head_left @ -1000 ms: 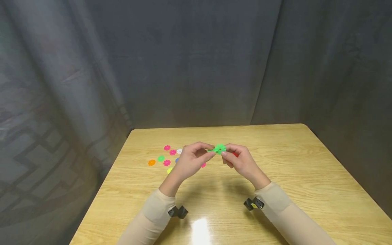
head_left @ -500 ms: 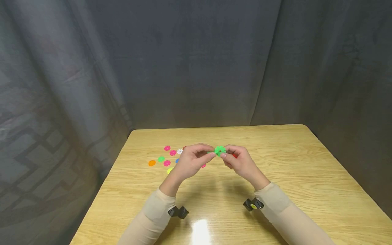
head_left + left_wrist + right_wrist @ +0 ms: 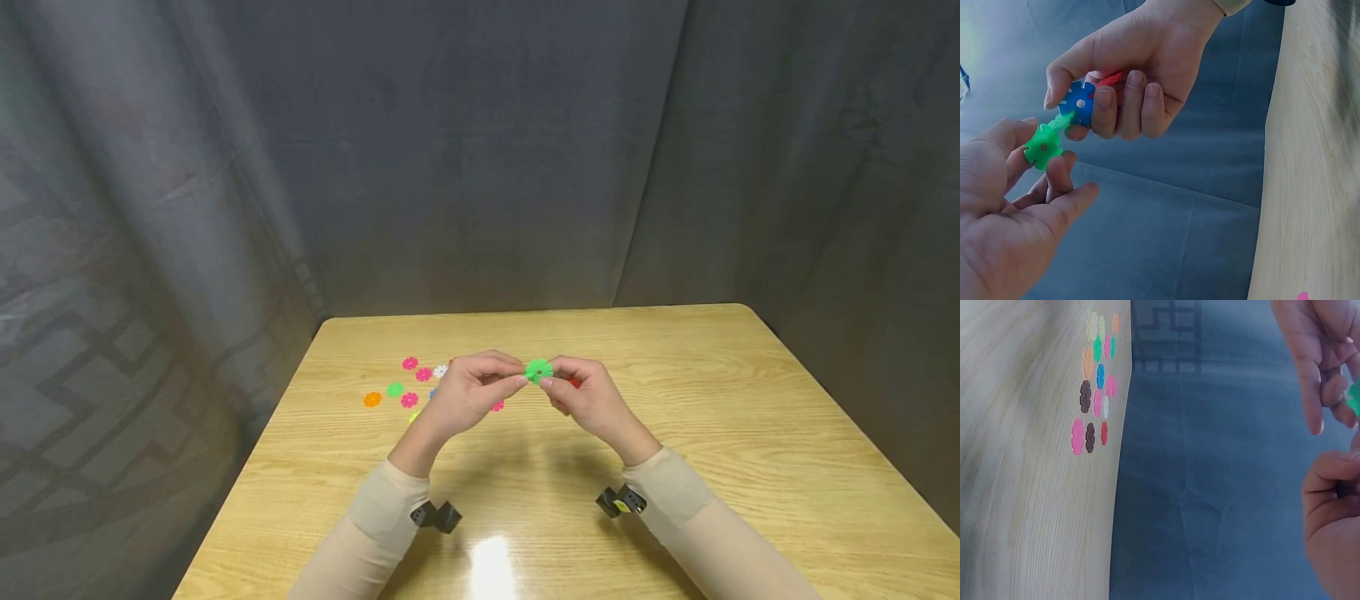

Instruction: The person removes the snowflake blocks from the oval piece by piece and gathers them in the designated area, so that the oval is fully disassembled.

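Note:
Both hands meet above the table, joined by a small chain of notched interlocking discs. My left hand [image 3: 1016, 206] pinches a green disc [image 3: 1043, 147] between thumb and fingers. A second green piece [image 3: 1064, 120], seen nearly edge-on, links it to a blue disc [image 3: 1077, 103]. My right hand [image 3: 1141, 56] grips the blue disc with thumb and index finger, and a red disc [image 3: 1110, 80] shows partly behind its curled fingers. In the head view, a green disc [image 3: 538, 371] faces the camera between the left hand [image 3: 476, 387] and the right hand [image 3: 592, 396].
Several loose discs lie flat on the wooden table [image 3: 712, 400] at the left, among them an orange disc [image 3: 372, 400], a green one [image 3: 395, 390] and a white one [image 3: 440, 372]. The left forearm hides part of this group. A grey curtain [image 3: 465, 167] hangs behind the table.
The hands stay almost in place. The green piece that stuck out edge-on by the left fingers now hardly shows, and the facing green disc has turned slightly.

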### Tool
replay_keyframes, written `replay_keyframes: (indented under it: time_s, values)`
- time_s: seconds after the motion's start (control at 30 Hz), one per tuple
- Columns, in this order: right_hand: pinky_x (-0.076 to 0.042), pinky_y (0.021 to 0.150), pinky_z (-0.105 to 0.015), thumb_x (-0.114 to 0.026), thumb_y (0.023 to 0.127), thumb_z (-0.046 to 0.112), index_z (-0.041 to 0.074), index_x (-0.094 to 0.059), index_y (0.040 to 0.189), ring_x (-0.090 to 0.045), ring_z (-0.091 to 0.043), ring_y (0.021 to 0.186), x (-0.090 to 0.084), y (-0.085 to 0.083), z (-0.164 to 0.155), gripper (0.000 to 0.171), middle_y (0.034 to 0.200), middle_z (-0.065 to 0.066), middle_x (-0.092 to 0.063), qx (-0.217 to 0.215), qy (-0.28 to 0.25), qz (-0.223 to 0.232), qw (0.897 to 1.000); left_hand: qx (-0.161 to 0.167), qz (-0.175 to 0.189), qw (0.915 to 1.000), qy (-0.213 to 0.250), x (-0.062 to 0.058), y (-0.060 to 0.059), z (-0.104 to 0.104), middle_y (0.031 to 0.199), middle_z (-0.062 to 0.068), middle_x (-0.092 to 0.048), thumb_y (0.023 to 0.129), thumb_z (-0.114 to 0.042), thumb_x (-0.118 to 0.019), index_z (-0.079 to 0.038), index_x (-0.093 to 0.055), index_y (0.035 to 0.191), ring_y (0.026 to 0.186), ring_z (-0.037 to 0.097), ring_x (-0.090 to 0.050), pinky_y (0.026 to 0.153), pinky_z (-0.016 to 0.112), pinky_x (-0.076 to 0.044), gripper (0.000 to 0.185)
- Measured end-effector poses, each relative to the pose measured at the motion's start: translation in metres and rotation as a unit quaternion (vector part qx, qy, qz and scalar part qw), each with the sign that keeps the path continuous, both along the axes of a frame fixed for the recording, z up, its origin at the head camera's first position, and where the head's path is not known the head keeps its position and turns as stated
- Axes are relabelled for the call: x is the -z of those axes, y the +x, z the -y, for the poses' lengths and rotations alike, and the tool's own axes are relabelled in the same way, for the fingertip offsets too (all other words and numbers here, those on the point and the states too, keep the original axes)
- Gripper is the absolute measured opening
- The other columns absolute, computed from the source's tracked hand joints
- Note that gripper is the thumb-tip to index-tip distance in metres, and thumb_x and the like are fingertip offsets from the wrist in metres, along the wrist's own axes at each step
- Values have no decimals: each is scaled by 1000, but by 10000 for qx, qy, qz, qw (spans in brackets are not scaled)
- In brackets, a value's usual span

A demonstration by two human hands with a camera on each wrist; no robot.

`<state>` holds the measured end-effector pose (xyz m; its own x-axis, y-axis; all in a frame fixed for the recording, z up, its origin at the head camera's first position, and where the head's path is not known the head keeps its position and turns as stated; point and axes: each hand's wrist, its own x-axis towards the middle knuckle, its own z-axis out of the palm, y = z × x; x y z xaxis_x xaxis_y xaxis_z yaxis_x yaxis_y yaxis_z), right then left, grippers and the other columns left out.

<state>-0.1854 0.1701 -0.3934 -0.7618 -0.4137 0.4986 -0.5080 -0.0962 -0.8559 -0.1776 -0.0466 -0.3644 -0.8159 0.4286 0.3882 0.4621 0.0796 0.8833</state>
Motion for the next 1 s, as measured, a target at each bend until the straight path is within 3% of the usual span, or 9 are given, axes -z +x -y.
replay_keyframes:
  time_s: [0.23,0.47,0.63,0.8,1.0]
  values:
    - [-33,42,-27,-57,96,-2,-1,-69,96,-40,-12,49,0,0,1,12,61,-5,-47,13,15,-88,10000,13,144,9999,-82,-3,1,2,105,6,-69,90,-5,-71,-1,-76,101,96,22,-64,80,35,-54,13]
    - [-34,42,-27,-58,96,-3,-5,-70,99,-41,-12,49,1,-1,1,13,60,-6,-48,18,0,-178,9998,101,132,9996,-249,-21,12,2,105,8,-68,92,-3,-68,4,-74,104,96,21,-63,80,35,-54,16]
    - [-34,42,-27,-57,96,-4,-9,-69,100,-41,-11,49,3,-2,1,14,59,-6,-48,15,-9,-182,9998,196,62,9993,-307,-11,4,4,105,4,-69,93,-9,-68,-2,-76,105,96,20,-62,79,37,-54,16]
    - [-37,44,-26,-57,95,-3,-5,-71,96,-43,-10,50,5,-1,2,14,58,-4,-49,208,111,-140,9996,318,-105,9984,-454,1,-6,9,106,1,-70,94,-18,-68,-7,-77,106,97,21,-63,80,38,-54,19]
    - [-39,46,-26,-56,95,-5,-5,-71,96,-44,-10,50,5,0,1,15,57,-6,-49,287,151,-211,9993,361,-200,9970,-649,1,-5,13,107,5,-70,96,-17,-66,-8,-76,111,90,20,-60,74,34,-52,20]
